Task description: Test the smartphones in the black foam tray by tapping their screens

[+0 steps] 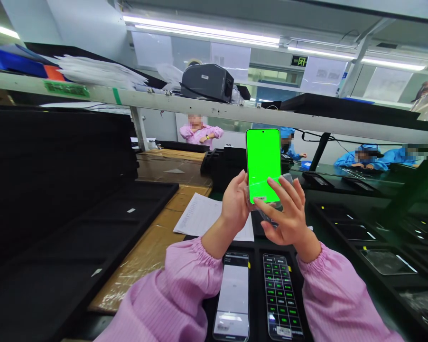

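Upright in front of me is a smartphone [264, 156] with a fully bright green screen. My left hand [235, 202] grips its lower left edge. Across its lower part lies a clear plastic film [287, 179], loose at the right side. My right hand [287, 211] has its fingers spread over the film and lower screen, one fingertip close to a small label near the bottom edge; whether it presses the glass I cannot tell. Below my wrists, a phone with a pale screen [232, 294] and a phone with a grid of green text [282, 297] lie in a black tray.
Printed paper sheets [196, 216] lie behind my left forearm. Stacked black trays [57, 199] fill the left; a black tray with phones [356, 232] stands right. A white shelf rail [164, 99] crosses above, carrying a dark grey machine [207, 81]. Several people sit beyond.
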The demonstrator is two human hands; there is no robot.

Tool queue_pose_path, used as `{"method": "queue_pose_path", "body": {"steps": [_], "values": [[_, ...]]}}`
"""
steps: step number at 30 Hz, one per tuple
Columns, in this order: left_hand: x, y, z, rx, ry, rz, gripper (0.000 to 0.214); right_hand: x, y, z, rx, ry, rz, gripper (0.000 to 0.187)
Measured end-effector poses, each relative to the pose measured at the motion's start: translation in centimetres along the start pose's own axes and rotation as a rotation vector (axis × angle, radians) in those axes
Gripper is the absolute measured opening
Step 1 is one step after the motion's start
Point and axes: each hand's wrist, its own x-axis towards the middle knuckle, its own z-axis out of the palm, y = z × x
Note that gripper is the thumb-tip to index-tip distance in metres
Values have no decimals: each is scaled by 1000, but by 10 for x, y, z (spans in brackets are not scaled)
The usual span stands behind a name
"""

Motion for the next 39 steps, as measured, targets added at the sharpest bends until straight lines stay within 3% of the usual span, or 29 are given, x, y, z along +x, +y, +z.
{"method": "queue_pose_path", "body": {"steps": [6,11,20,27,32,39], "values": [[1,-1,1,-1,8,7,50,3,-1,-2,-68,23,-63,41],[1,0,0,19,0,4,51,10,-6,-1,-124,134,-109,35],[4,-3,-3,34,-2,8,48,9,-3,-9,-116,172,-148,33],[4,-2,-1,44,31,-4,50,9,-4,-8,-99,156,-143,34],[4,-2,-1,28,-8,-1,51,11,-4,-7,-90,67,-144,36],[7,-6,-5,-4,-7,-11,52,8,-3,-8,-68,159,-141,36]]}}
